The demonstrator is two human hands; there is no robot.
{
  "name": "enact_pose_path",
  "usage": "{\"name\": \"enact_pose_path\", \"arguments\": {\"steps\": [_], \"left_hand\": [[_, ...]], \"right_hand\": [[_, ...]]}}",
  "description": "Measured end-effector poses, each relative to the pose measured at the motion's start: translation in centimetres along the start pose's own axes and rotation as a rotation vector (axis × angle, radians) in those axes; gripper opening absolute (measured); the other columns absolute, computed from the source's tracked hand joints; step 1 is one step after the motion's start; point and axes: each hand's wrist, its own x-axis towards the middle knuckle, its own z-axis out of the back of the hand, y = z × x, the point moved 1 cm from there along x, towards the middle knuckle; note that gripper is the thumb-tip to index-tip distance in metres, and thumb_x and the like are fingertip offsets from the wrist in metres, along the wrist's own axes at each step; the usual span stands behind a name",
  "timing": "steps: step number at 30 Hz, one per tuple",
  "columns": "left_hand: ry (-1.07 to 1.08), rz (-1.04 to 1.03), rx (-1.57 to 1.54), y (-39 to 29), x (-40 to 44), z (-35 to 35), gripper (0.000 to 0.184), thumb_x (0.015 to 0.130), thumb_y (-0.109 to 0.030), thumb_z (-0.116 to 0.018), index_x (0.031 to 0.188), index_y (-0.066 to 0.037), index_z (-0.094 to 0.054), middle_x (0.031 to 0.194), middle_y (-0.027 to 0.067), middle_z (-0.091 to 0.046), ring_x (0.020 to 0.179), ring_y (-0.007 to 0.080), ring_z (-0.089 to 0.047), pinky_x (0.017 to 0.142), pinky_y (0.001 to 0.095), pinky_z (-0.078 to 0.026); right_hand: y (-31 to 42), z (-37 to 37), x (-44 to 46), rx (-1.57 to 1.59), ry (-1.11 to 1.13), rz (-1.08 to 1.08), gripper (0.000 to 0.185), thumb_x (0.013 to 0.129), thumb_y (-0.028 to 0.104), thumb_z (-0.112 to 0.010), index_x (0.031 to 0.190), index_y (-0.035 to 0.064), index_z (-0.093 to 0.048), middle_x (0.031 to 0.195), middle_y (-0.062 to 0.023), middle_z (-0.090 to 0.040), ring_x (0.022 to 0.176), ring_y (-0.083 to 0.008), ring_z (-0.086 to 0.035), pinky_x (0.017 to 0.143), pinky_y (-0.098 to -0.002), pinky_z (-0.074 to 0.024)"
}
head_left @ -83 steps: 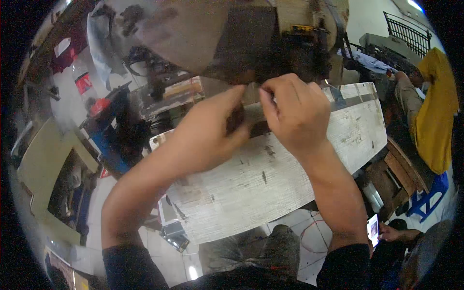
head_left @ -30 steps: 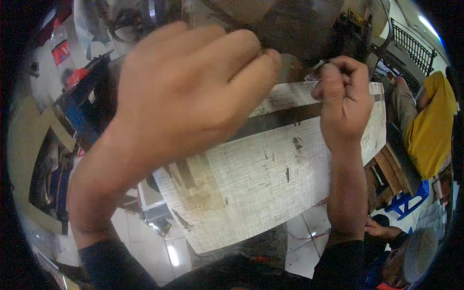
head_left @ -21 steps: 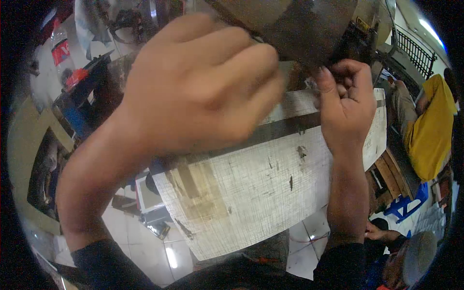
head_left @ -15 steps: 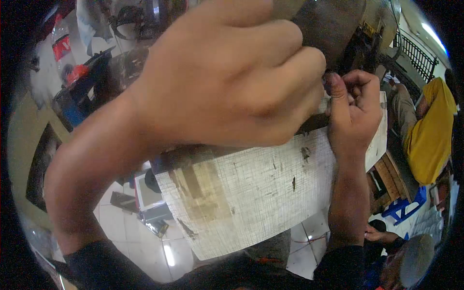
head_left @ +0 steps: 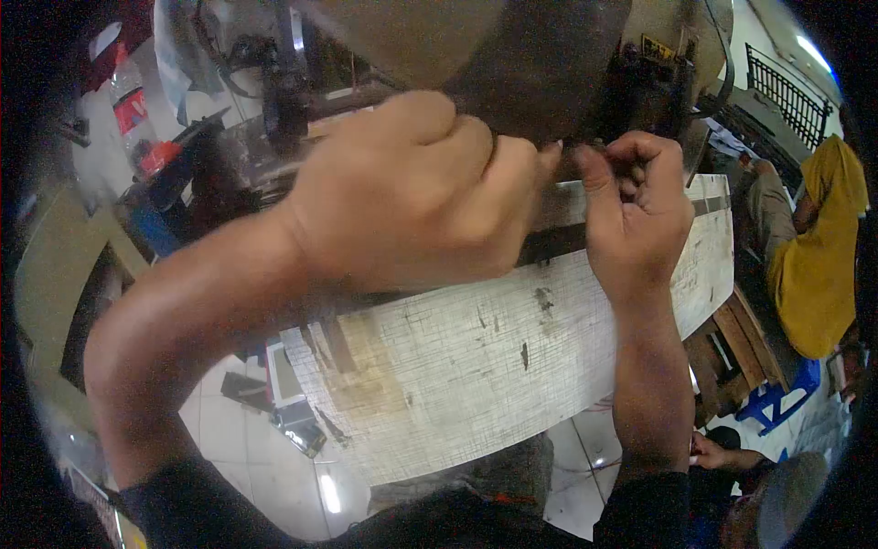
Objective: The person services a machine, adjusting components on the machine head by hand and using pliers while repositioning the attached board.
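My left hand (head_left: 416, 197) is curled into a fist with thumb and forefinger pinched together. Close to its fingertips is my right hand (head_left: 643, 206), its thumb and forefinger also pressed together. Whatever sits between the fingers is too small and dark to name. Both hands are over the far part of a white work board (head_left: 457, 366), scratched with a grid of fine lines and marked by dark spots and a yellowish patch. A dark strip (head_left: 558, 240) runs along the board beneath the hands. Beyond them stands a large, smooth, brownish shape (head_left: 476, 46).
A plastic bottle (head_left: 131, 105) with a red label stands at the far left. Toward the right, a person in a yellow shirt (head_left: 819, 256) sits near a blue stool (head_left: 777, 398). Another person's hand (head_left: 718, 451) shows low on the right. Tiled floor (head_left: 251, 444) lies below the board.
My left fist has dropped lower and farther from the camera, still closed. My right hand appears slightly to the left, still pinched. The whole view has shifted a little.
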Motion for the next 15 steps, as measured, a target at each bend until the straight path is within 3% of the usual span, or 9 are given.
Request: {"name": "enact_pose_path", "arguments": {"steps": [3,6,8,9,11,15], "left_hand": [[0.146,0.017,0.086,-0.9,1.1,0.8,0.029,0.076,-0.020,-0.064,0.102,-0.013,-0.073,0.061,-0.0054,-0.036,0.050,0.0056,-0.045,0.047,0.0250,-0.032],[0.258,0.099,0.033,-1.8,1.0,1.1,0.035,0.077,-0.020,-0.065,0.111,-0.013,-0.070,0.061,-0.0048,-0.042,0.051,0.0084,-0.050,0.049,0.0262,-0.039],[0.366,0.269,-0.192,-1.7,0.6,1.2,0.043,0.077,-0.018,-0.067,0.120,-0.012,-0.066,0.061,-0.0033,-0.047,0.052,0.0122,-0.054,0.050,0.0298,-0.045],[0.367,0.257,-0.190,-1.9,0.7,1.3,0.043,0.077,-0.018,-0.067,0.120,-0.012,-0.066,0.061,-0.0033,-0.047,0.052,0.0122,-0.054,0.050,0.0298,-0.045],[0.425,0.352,-0.239,-2.3,0.8,1.5,0.050,0.077,-0.015,-0.070,0.126,-0.010,-0.062,0.064,-0.0005,-0.057,0.053,0.0157,-0.059,0.051,0.0318,-0.049],[0.334,0.356,-0.287,-1.9,1.0,1.0,0.050,0.077,-0.014,-0.073,0.126,-0.010,-0.062,0.067,0.0017,-0.063,0.053,0.0173,-0.061,0.053,0.0318,-0.051]], "right_hand": [[-0.1,0.1,0.2,0.007,0.043,-0.029,0.027,0.083,0.022,-0.076,0.091,0.0042,-0.057,0.075,-0.0111,-0.065,0.061,-0.0261,-0.065,0.056,-0.0349,-0.0499],[-0.4,0.1,0.2,0.045,0.036,0.059,0.028,0.082,0.023,-0.077,0.091,0.0046,-0.057,0.078,-0.0115,-0.066,0.064,-0.0269,-0.066,0.056,-0.0354,-0.0500],[-0.8,0.5,0.5,0.075,0.091,0.162,0.022,0.085,0.020,-0.073,0.091,0.0042,-0.059,0.080,-0.0125,-0.067,0.065,-0.0286,-0.067,0.056,-0.0359,-0.0505],[-0.9,0.9,0.6,0.077,0.080,0.157,0.022,0.085,0.020,-0.073,0.091,0.0042,-0.059,0.080,-0.0125,-0.067,0.065,-0.0286,-0.067,0.056,-0.0359,-0.0505],[-1.3,1.5,0.5,0.140,0.163,0.027,0.018,0.088,0.007,-0.069,0.103,-0.0015,-0.062,0.083,-0.0086,-0.068,0.067,-0.0085,-0.062,0.061,-0.0235,-0.0499],[-1.8,1.4,0.5,0.108,0.139,0.090,0.021,0.088,0.005,-0.066,0.108,-0.0020,-0.064,0.090,-0.0120,-0.071,0.074,-0.0120,-0.067,0.065,-0.0252,-0.0524]]}}
